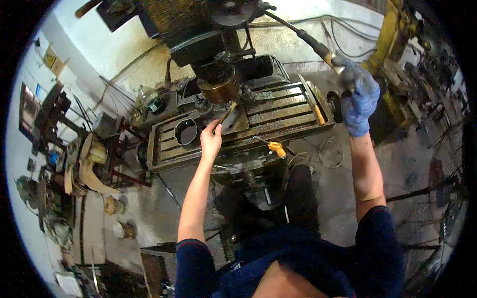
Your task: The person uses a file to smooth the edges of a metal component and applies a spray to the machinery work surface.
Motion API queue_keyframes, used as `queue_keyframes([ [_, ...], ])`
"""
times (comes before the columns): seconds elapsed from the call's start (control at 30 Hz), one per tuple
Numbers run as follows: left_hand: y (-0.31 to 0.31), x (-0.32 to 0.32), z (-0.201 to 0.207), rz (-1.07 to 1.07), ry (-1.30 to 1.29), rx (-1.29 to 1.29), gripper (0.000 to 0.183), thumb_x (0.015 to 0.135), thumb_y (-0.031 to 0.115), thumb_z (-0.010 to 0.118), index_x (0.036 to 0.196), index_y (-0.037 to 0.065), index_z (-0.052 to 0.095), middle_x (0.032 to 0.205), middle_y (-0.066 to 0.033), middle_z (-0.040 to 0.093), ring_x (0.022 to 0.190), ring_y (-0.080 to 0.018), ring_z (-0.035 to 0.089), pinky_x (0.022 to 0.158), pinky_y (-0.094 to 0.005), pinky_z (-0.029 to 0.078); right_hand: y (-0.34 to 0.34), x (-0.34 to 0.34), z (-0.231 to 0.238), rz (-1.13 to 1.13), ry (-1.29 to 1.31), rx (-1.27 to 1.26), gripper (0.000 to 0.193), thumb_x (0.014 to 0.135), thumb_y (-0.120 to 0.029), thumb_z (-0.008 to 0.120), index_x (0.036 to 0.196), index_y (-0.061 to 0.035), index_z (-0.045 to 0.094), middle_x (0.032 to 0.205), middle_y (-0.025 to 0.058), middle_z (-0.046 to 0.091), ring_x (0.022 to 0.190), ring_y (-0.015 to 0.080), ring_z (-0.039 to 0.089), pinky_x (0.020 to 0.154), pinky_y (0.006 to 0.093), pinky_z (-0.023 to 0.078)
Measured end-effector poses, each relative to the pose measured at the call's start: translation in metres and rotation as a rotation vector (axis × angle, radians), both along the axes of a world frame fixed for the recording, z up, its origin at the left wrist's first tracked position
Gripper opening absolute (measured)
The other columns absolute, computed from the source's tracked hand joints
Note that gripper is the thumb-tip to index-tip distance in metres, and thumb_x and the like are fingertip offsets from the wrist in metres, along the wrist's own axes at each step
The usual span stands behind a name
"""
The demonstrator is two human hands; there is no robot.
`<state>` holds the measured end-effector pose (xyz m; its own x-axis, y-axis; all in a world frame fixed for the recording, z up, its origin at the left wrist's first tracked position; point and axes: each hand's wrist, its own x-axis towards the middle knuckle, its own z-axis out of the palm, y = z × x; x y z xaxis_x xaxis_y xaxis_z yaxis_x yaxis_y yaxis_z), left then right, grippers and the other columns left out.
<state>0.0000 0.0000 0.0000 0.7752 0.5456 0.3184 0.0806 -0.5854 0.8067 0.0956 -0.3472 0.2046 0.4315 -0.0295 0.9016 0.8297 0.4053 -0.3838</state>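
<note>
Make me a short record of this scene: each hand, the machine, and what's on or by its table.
Left hand: bare hand, holding a slim brush-like tool
Right hand: blue-gloved hand, raised at the end of a lever; grip unclear
Machine: dark, grimy head with a round brownish spindle part above a slotted metal table
Table, left: round dark container
Table, right: long tool with orange handle
Front edge: yellow-handled tool
</note>
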Motion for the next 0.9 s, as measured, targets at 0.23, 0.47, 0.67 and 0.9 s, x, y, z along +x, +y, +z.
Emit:
queue_keyframes([
  [0.23,-0.013,0.016,-0.005,-0.035,-0.015,-0.082,0.028,0.085,0.018,0.054,0.105,-0.002,0.058,0.079,-0.0126,0.063,0.070,-0.0150,0.056,0.067,-0.0287,0.045,-0.005,0.010,0.015,-0.037,-0.034,-0.025,0.032,0.084,-0.028,0.058,0.083,0.0038,0.063,0.081,0.0117,0.064,0.058,0.0093,0.050,0.084,0.0359,0.044],
  [0.47,-0.018,0.026,-0.001,-0.084,-0.040,-0.149,0.030,0.088,0.018,0.052,0.108,-0.003,0.055,0.070,-0.0039,0.057,0.050,-0.0067,0.044,0.046,-0.0236,0.037,-0.033,0.043,0.018,-0.207,0.136,-0.109,0.024,0.084,-0.018,0.051,0.090,0.0021,0.063,0.089,0.0134,0.065,0.072,0.0201,0.059,0.063,0.0302,0.045],
  [0.67,-0.005,0.039,-0.018,0.031,-0.117,-0.086,0.028,0.086,0.016,0.051,0.107,-0.001,0.057,0.075,-0.0123,0.061,0.061,-0.0164,0.052,0.060,-0.0306,0.043,-0.002,0.017,0.080,-0.224,-0.079,-0.041,0.054,0.089,-0.041,0.044,0.061,0.0013,0.061,0.049,0.0093,0.055,0.050,0.0165,0.057,0.079,0.0357,0.047],
  [0.9,-0.011,0.042,-0.013,0.148,-0.040,-0.082,0.024,0.085,0.013,0.051,0.103,-0.001,0.059,0.077,-0.0148,0.062,0.065,-0.0222,0.057,0.063,-0.0336,0.044,-0.008,0.047,0.133,-0.450,-0.555,-0.114,0.031,0.087,-0.017,0.043,0.071,0.0020,0.061,0.057,0.0071,0.057,0.049,0.0139,0.053,0.047,0.0253,0.040],
])
